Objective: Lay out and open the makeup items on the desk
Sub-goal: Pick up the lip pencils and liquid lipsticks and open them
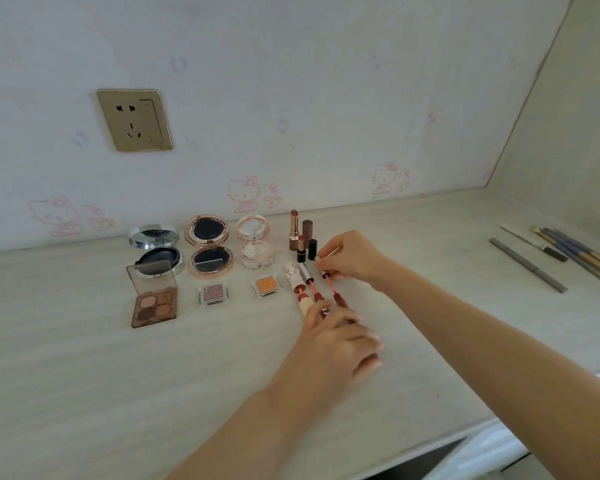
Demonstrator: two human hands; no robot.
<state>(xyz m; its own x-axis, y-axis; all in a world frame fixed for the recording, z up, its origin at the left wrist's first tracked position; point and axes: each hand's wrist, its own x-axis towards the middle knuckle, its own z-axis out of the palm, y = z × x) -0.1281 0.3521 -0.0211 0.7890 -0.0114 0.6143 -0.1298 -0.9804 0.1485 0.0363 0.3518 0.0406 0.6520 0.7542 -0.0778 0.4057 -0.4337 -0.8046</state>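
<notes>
While both hands work over the lip glosses, the layout looks nearly finished.

Step in hand: laying an opened lip gloss beside two others, as I judge it.
Right hand (352, 258): pinches the gloss wand (327, 271) near its cap, low over the desk (84, 375).
Left hand (340, 341): fingers curled round the gloss tube (342, 301), at the near end of the row.
Already open: three compacts (210, 247), an eyeshadow palette (155, 299), two small pots (213, 294), two lipsticks (294, 230).
Untouched: brushes and pencils (551, 258), well apart at the right.
Next move: set wand and tube down in line, then probably turn to the brushes.
</notes>
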